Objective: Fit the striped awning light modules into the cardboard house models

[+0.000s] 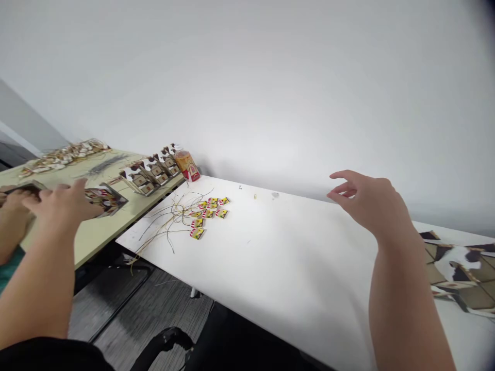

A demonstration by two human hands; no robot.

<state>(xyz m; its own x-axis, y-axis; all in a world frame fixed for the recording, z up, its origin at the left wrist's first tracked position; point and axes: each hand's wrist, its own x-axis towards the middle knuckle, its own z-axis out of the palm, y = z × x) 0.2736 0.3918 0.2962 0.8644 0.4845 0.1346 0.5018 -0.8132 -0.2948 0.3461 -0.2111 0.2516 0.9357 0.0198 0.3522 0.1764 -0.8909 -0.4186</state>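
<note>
Right hand [365, 203]: raised above white table [286, 257]; thumb and index finger parted, nothing between.
Patterned card pieces [460, 265]: beside right forearm; probably bendable, best supported by edges.
Left hand [60, 206]: fingers spread; contact with printed panel [110, 198] cannot be confirmed.
Panel clearance: co-worker's hand [13, 208] near; slow movement advisable.
Tags [209, 214]: on white table, cords [170, 216] crossing; sleeves best kept clear.

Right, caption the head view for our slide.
Empty right hand raised above a white table bearing small colourful tags.
</note>
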